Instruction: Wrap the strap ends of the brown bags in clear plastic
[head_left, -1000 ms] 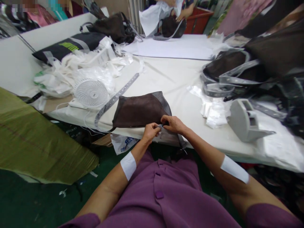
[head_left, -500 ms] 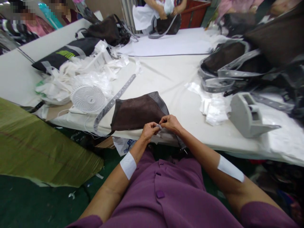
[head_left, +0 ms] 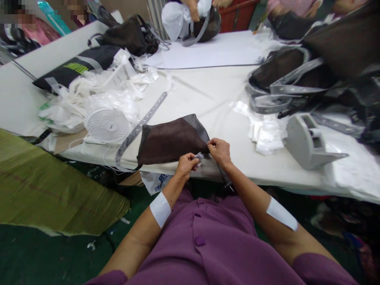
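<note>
Head cam: R hand [head_left: 219,151] now apart from L hand [head_left: 185,164], nr bag [head_left: 172,139]

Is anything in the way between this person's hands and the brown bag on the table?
Nothing visible blocks either hand. The right hand is at the right end of the brown bag; the left hand, pinching a small plastic piece, is at its near edge.

Brown bag [head_left: 173,141], grey-ended, lying on table [head_left: 221,101]
</note>
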A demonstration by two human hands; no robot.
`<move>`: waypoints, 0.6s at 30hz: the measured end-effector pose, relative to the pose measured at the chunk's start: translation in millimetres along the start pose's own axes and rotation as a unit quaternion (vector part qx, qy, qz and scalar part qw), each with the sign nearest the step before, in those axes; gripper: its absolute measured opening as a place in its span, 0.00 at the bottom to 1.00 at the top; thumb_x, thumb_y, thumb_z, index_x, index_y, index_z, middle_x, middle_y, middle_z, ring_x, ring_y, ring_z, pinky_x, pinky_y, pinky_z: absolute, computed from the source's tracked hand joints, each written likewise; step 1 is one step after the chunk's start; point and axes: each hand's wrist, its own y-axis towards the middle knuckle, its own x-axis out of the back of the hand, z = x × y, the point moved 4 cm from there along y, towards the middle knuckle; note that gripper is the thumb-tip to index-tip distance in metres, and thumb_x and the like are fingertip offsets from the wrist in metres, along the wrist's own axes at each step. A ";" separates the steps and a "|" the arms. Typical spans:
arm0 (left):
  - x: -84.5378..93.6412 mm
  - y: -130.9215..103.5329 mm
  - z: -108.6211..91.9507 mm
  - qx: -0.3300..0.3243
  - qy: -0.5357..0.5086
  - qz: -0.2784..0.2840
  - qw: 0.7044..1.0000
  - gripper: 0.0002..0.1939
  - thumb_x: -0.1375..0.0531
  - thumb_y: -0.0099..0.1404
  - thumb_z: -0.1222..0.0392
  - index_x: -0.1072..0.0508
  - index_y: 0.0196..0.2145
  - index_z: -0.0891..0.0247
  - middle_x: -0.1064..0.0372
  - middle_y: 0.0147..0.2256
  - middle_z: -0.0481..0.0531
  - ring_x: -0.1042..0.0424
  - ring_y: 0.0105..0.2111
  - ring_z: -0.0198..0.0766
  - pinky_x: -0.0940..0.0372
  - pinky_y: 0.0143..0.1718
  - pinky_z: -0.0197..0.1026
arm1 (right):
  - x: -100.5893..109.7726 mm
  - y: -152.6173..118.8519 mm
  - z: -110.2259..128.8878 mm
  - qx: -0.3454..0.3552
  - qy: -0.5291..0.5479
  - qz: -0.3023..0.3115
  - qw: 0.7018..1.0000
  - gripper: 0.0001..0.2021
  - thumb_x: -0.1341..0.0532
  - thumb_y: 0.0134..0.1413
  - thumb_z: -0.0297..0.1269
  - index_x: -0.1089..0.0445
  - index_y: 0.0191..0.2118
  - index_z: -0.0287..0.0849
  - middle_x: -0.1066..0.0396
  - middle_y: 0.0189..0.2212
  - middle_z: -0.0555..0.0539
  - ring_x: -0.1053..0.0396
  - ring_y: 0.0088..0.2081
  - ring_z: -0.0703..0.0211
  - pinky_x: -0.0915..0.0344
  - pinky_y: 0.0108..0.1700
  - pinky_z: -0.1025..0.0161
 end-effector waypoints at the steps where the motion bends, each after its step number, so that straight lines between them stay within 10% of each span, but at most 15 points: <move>1: 1.0 -1.8 2.2 0.015 -0.009 -0.007 1.000 0.12 0.35 0.45 0.58 0.34 0.25 0.64 0.35 0.19 0.45 0.36 0.16 0.30 0.45 0.16 0.32 | 6.3 1.0 -2.9 0.001 -0.012 -0.032 0.999 0.08 0.45 0.46 0.33 0.28 0.29 0.41 0.28 0.27 0.48 0.33 0.31 0.59 0.39 0.39 0.63; 9: 3.8 -10.8 7.8 0.069 0.030 -0.037 0.997 0.08 0.39 0.50 0.61 0.36 0.26 0.63 0.35 0.20 0.46 0.32 0.18 0.33 0.44 0.15 0.31 | 9.1 -5.3 -25.1 -0.067 0.005 0.069 0.995 0.16 0.38 0.46 0.41 0.32 0.42 0.41 0.27 0.31 0.49 0.32 0.30 0.61 0.38 0.36 0.64; 18: -0.8 -7.5 -12.8 0.020 0.275 0.076 0.958 0.08 0.39 0.50 0.58 0.29 0.20 0.65 0.37 0.17 0.48 0.41 0.16 0.30 0.50 0.14 0.31 | -3.3 -0.5 -35.2 -0.050 -0.052 0.151 0.986 0.24 0.36 0.44 0.39 0.30 0.50 0.40 0.26 0.33 0.46 0.29 0.36 0.55 0.37 0.40 0.63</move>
